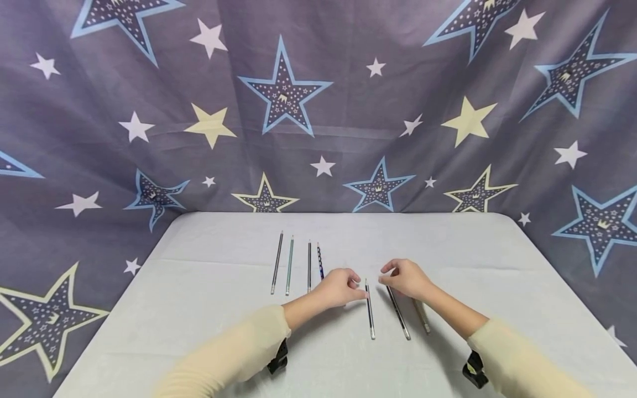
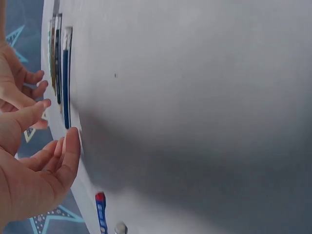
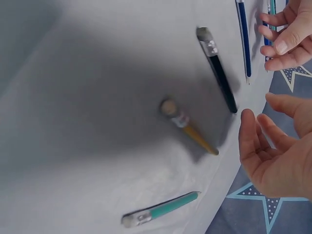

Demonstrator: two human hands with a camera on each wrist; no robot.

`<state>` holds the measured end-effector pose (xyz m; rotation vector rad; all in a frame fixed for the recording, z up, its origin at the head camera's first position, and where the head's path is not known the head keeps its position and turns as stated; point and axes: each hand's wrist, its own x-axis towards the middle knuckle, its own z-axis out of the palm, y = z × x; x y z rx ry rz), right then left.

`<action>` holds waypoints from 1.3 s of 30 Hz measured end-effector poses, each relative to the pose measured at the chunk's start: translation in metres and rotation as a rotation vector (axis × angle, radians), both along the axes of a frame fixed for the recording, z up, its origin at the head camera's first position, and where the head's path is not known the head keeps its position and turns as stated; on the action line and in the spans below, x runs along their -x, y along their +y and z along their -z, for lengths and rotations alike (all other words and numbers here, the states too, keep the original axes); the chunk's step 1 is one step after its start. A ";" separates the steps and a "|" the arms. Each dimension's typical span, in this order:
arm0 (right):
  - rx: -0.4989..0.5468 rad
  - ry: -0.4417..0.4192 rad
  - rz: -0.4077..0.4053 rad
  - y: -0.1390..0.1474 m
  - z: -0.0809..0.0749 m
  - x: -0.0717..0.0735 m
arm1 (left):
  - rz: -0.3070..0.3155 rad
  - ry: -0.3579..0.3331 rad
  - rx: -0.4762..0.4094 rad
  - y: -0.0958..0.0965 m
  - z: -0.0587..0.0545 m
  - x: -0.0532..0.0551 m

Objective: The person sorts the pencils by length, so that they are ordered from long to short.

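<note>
Plainly, the head view gives the whole layout. The left hand (image 1: 338, 287) has its fingers loosely bent with nothing gripped, its thumb at the middle pencil (image 1: 370, 318); contact cannot be told. The right hand (image 1: 405, 278), thumb and fingers parted, holds nothing above the tip of the slanted pencil (image 1: 400, 315). A tan pencil (image 1: 422, 318) is partly covered by the right forearm. Towards the desk's far edge, left of centre, stand in a row two dark pencils (image 1: 276, 262), a green pencil (image 1: 290, 265) and a blue-patterned pencil (image 1: 320, 260), its lower end behind the left hand. A whitish, creased cloth (image 1: 199, 331) covers the desk; behind its far edge hangs a grey curtain (image 1: 348, 33) printed with stars. Cream sleeves (image 1: 234, 351) reach in from the near edge.

The left wrist view shows the patterned pencil's red end, hidden from the head camera, and an eraser end (image 2: 121, 228) cut off by the frame. Here the middle pencil looks blue.

The right wrist view alone clearly shows a teal pencil (image 3: 173, 204) beyond the tan one, towards the desk's right edge. The eraser ends are blurred.
</note>
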<state>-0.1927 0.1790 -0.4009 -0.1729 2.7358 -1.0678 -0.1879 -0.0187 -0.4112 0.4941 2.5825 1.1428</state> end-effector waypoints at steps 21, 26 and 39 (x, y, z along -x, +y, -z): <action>-0.065 -0.039 0.000 0.006 0.010 -0.016 | -0.035 0.105 0.141 0.018 0.011 -0.007; -0.072 -0.050 0.009 0.006 0.011 -0.019 | -0.021 0.174 0.226 0.022 0.013 -0.009; -0.084 -0.038 0.022 0.003 0.013 -0.024 | -0.042 0.219 0.274 0.026 0.015 -0.010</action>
